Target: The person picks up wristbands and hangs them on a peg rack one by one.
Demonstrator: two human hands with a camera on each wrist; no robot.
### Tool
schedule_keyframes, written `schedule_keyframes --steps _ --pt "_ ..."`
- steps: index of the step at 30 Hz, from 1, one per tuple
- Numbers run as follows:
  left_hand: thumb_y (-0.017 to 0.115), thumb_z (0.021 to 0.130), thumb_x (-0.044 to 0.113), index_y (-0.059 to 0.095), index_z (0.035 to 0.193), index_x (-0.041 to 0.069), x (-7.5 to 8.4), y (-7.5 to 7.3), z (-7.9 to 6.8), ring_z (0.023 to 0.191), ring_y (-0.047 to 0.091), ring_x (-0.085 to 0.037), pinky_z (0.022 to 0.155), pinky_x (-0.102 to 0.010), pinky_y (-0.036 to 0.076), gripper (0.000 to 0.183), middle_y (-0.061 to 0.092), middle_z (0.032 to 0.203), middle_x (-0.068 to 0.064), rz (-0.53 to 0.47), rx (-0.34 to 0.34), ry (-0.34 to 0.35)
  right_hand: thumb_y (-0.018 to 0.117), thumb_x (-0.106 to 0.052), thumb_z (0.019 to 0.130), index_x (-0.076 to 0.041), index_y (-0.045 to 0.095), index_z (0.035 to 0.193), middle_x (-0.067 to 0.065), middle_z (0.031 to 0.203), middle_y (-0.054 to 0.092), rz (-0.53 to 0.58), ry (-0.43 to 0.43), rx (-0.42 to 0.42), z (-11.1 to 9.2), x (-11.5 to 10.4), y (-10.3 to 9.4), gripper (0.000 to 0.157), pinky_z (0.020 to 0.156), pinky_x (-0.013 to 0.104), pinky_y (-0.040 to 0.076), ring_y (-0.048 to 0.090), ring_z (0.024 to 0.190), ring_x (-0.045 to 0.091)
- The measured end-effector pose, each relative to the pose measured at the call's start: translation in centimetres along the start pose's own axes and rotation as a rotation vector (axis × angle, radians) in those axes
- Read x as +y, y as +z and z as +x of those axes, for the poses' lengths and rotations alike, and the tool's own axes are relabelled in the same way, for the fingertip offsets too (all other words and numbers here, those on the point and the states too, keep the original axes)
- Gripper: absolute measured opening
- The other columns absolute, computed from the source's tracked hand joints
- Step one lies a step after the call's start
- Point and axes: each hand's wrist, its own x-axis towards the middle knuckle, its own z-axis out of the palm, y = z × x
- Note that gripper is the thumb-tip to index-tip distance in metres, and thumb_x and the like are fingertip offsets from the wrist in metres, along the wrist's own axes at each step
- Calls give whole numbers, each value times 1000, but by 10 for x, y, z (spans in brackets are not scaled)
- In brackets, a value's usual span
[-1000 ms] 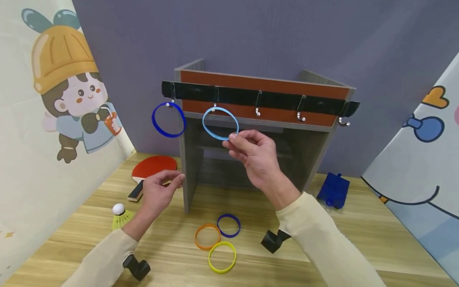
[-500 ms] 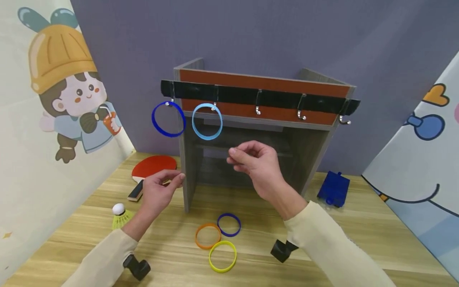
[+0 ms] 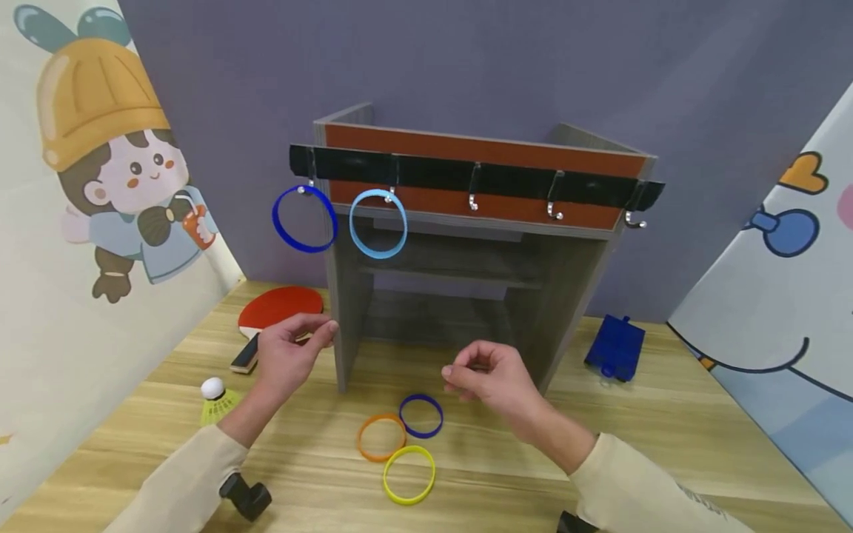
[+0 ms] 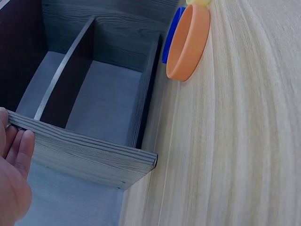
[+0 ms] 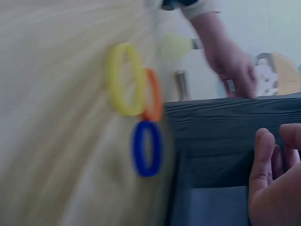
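Note:
My left hand (image 3: 286,359) holds the front edge of the left side panel (image 4: 99,149) of a grey wooden shelf unit, fingers on the outer face. My right hand (image 3: 496,381) is low before the unit, fingers loosely curled and holding nothing, just right of the rings on the table. A light blue ring (image 3: 380,255) hangs from the second hook of the black hook rail (image 3: 433,171); a blue ring (image 3: 303,247) hangs from the leftmost hook. On the wooden table lie a dark blue ring (image 5: 137,149), an orange ring (image 4: 195,47) and a yellow ring (image 3: 409,502), close together.
A red table tennis bat (image 3: 283,303) and a yellow shuttlecock (image 3: 216,403) lie at the left, beside my left forearm. Right of the unit sits a flat blue plastic object (image 3: 616,348). The three hooks further right on the rail carry no rings. Printed walls stand on both sides.
My right hand has let go of the light blue ring, which now hangs on the second hook, and has come down toward the table. The left hand has kept its place on the panel.

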Motion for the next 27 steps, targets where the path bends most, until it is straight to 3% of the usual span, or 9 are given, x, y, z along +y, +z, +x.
schedule_keyframes --steps 9,17,22,27 --pt "68 78 -16 67 85 -13 -2 -2 1 60 65 -20 61 -24 57 7 65 76 -24 -26 -4 -20 70 -3 81 2 60 85 11 81 65 14 67 -32 -13 45 -14 13 67 40 57 65 77 28" --pt "68 78 -16 66 85 -15 -3 -2 1 60 64 -22 61 -25 57 7 65 76 -25 -37 -8 -31 65 -2 84 11 61 90 16 82 65 -38 96 -117 -16 72 -17 15 60 30 56 65 73 25" --pt "68 78 -16 67 85 -13 -14 -1 -1 60 65 -23 61 -24 57 8 66 77 -23 -64 0 -28 66 -4 87 14 61 94 15 80 66 -37 138 -182 -16 83 -16 20 59 29 56 66 72 25" --pt "71 80 -9 70 86 -7 -30 -2 -2 61 65 -21 61 -25 57 7 67 78 -18 -66 17 -41 66 -5 86 11 64 93 14 79 65 -60 151 -191 -12 88 -16 17 63 34 57 65 73 25"
